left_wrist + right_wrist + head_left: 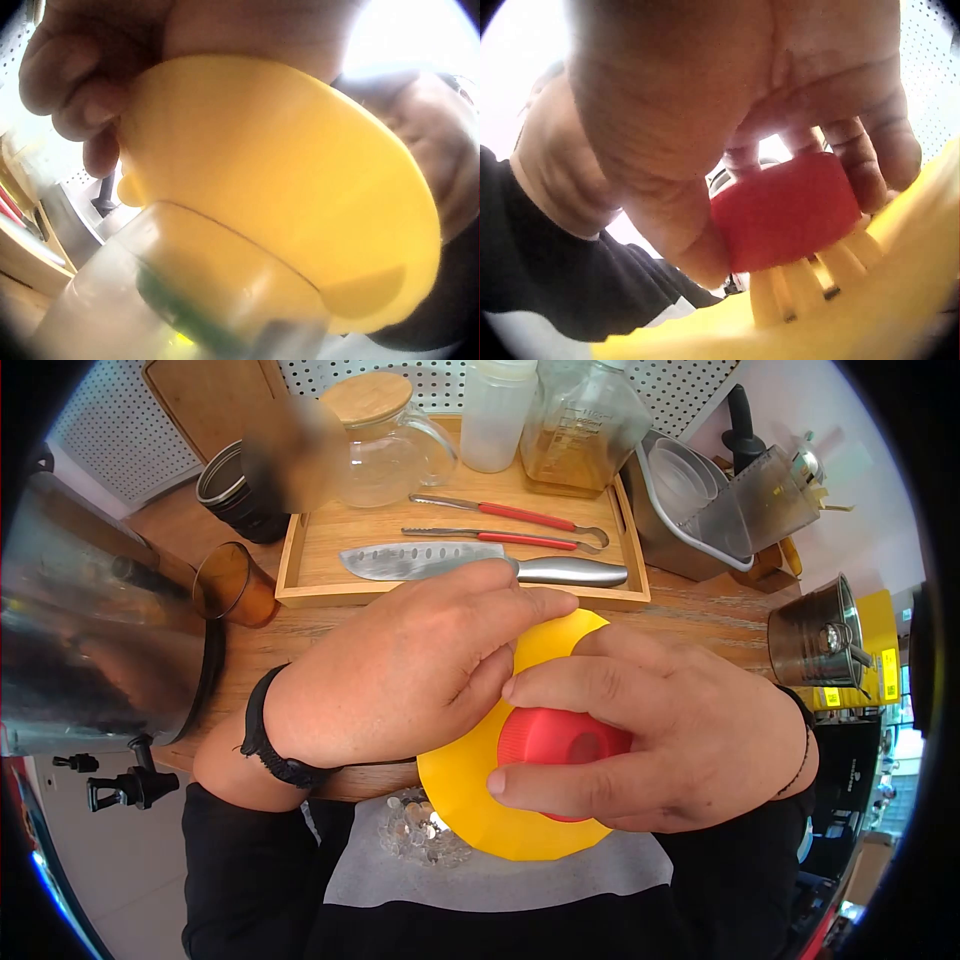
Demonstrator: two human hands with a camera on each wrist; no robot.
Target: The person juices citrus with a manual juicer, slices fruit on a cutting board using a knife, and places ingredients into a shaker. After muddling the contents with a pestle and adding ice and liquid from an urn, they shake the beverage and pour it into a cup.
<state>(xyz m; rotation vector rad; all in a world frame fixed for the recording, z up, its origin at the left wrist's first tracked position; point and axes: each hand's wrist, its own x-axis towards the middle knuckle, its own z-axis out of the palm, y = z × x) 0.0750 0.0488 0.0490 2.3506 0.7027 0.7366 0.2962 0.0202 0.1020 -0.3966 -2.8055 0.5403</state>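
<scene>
My right hand (670, 730) grips a red ribbed cap-like piece (560, 745), thumb and fingers around its sides. The red piece (784, 214) sits above yellow prongs (802, 289) in the right wrist view. Beneath it is a wide yellow funnel-shaped piece (465, 780), its rim held by my left hand (400, 670) at the far side. In the left wrist view the yellow piece (285, 165) stands over a clear container (97, 300) with a green band inside or behind it. From above, that container is hidden.
Behind the hands a wooden tray (355, 595) holds a knife (420, 560), red-handled tools (530, 515), a glass pitcher (380, 460) and bottles. An amber cup (235, 585) and a large metal vessel (100, 630) stand left, a metal bucket (810, 630) right. Clear pieces (425, 835) lie near my lap.
</scene>
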